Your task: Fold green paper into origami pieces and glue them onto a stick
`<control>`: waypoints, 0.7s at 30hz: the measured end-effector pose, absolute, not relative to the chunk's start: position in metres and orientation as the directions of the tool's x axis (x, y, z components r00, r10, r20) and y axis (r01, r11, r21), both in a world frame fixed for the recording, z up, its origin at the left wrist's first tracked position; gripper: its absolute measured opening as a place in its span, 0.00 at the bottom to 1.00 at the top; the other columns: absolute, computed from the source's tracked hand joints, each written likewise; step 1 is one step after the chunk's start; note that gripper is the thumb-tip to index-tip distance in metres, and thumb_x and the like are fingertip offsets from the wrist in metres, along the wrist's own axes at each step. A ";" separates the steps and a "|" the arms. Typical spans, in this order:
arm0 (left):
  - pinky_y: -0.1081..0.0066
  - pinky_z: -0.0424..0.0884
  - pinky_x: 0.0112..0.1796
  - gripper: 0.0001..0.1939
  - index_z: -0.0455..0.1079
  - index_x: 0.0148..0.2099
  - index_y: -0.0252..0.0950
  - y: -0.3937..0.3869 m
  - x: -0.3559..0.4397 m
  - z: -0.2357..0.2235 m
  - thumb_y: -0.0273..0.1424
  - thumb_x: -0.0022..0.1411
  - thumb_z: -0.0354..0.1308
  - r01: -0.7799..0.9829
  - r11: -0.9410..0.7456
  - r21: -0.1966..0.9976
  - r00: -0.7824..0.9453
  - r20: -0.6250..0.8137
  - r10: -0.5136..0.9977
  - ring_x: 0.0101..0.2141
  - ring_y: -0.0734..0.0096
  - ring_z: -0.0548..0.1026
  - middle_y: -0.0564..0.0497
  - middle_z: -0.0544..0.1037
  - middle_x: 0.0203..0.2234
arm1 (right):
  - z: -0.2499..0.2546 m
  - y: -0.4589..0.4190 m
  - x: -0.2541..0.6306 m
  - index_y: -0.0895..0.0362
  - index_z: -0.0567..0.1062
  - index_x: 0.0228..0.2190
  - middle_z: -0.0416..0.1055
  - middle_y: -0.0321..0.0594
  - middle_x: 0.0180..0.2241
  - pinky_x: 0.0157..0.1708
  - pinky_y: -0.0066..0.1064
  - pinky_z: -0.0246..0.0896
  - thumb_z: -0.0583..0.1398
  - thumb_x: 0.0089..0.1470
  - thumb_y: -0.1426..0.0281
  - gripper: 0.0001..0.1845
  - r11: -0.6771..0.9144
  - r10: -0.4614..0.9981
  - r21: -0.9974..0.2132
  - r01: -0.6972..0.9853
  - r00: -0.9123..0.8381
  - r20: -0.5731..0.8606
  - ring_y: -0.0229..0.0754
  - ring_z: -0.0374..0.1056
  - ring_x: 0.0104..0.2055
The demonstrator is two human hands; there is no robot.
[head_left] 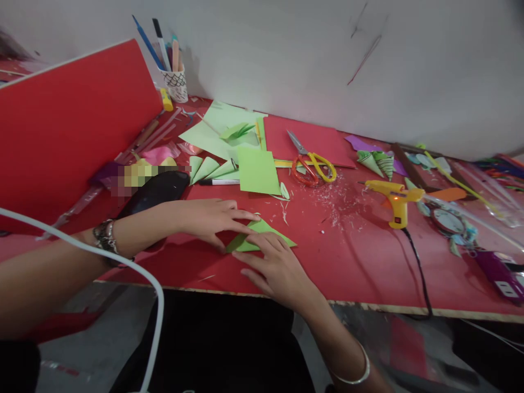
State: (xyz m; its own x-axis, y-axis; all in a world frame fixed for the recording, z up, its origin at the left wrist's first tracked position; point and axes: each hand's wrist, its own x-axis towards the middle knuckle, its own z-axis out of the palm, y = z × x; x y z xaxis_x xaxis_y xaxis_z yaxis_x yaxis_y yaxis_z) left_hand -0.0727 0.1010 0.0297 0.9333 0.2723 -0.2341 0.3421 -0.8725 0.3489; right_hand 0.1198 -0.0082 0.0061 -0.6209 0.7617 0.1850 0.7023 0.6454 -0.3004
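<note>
A green paper sheet folded into a triangle (267, 225) lies flat near the front edge of the red table. My left hand (208, 221) reaches in from the left, its fingers spread over the triangle's left and upper sides. From the front right comes my right hand (280, 267), fingers stretched out and resting across the middle of the paper. Part of the triangle is hidden under the fingers. Just behind it sits a bright green paper square (258, 171), with pale green paper cones (204, 166) to its left.
Scissors (313, 166) lie on red sheets (309, 141). To the right are a yellow glue gun (395, 199), its black cord over the edge, and a purple object (497, 275). A pen cup (176, 84) stands at the back. A white cable (158, 305) crosses my left forearm.
</note>
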 end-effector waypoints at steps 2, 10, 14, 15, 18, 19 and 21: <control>0.65 0.58 0.46 0.33 0.55 0.57 0.53 0.101 -0.072 0.030 0.34 0.49 0.59 0.347 -0.872 0.346 0.930 -0.246 0.273 0.45 0.62 0.63 0.55 0.53 0.59 | 0.005 -0.009 0.126 0.47 0.70 0.44 0.63 0.41 0.46 0.49 0.39 0.53 0.52 0.55 0.63 0.16 0.619 0.783 -0.318 0.718 -0.592 0.190 0.43 0.57 0.49; 0.67 0.58 0.46 0.32 0.54 0.57 0.54 0.102 -0.075 0.026 0.37 0.51 0.58 0.304 -0.880 0.364 0.948 -0.202 0.244 0.45 0.63 0.64 0.56 0.54 0.59 | 0.005 -0.014 0.156 0.46 0.72 0.42 0.64 0.43 0.46 0.48 0.41 0.54 0.54 0.53 0.63 0.14 0.519 0.854 -0.330 0.788 -0.492 0.170 0.44 0.57 0.49; 0.67 0.58 0.46 0.31 0.54 0.57 0.54 0.101 -0.074 0.027 0.37 0.51 0.58 0.313 -0.881 0.355 0.946 -0.199 0.255 0.46 0.62 0.63 0.55 0.55 0.58 | 0.004 -0.015 0.168 0.46 0.73 0.42 0.64 0.43 0.47 0.45 0.40 0.57 0.56 0.50 0.62 0.15 0.490 0.871 -0.343 0.802 -0.460 0.170 0.45 0.58 0.48; 0.67 0.58 0.46 0.32 0.54 0.57 0.54 0.101 -0.074 0.028 0.37 0.51 0.58 0.317 -0.883 0.346 0.945 -0.198 0.261 0.46 0.62 0.64 0.55 0.55 0.58 | 0.004 -0.015 0.171 0.46 0.73 0.41 0.64 0.43 0.46 0.45 0.40 0.58 0.57 0.50 0.62 0.15 0.480 0.877 -0.347 0.806 -0.450 0.168 0.45 0.58 0.48; 0.66 0.59 0.46 0.33 0.54 0.57 0.55 0.100 -0.073 0.030 0.37 0.50 0.60 0.322 -0.890 0.322 0.942 -0.202 0.268 0.46 0.61 0.64 0.54 0.56 0.58 | 0.004 -0.016 0.180 0.47 0.74 0.41 0.64 0.43 0.46 0.44 0.40 0.59 0.56 0.51 0.63 0.14 0.454 0.891 -0.358 0.816 -0.427 0.156 0.45 0.59 0.47; 0.66 0.59 0.46 0.33 0.53 0.57 0.55 0.100 -0.074 0.030 0.37 0.50 0.60 0.322 -0.892 0.318 0.942 -0.205 0.267 0.47 0.60 0.64 0.54 0.55 0.58 | 0.005 -0.017 0.183 0.47 0.73 0.41 0.64 0.43 0.46 0.45 0.40 0.59 0.56 0.51 0.63 0.14 0.441 0.897 -0.362 0.821 -0.416 0.150 0.45 0.59 0.48; 0.65 0.58 0.47 0.33 0.52 0.58 0.56 0.100 -0.075 0.029 0.37 0.50 0.59 0.324 -0.893 0.314 0.940 -0.213 0.266 0.49 0.59 0.63 0.54 0.54 0.59 | 0.004 -0.018 0.188 0.48 0.73 0.41 0.63 0.43 0.47 0.46 0.41 0.58 0.55 0.52 0.63 0.14 0.418 0.908 -0.373 0.828 -0.392 0.147 0.45 0.59 0.48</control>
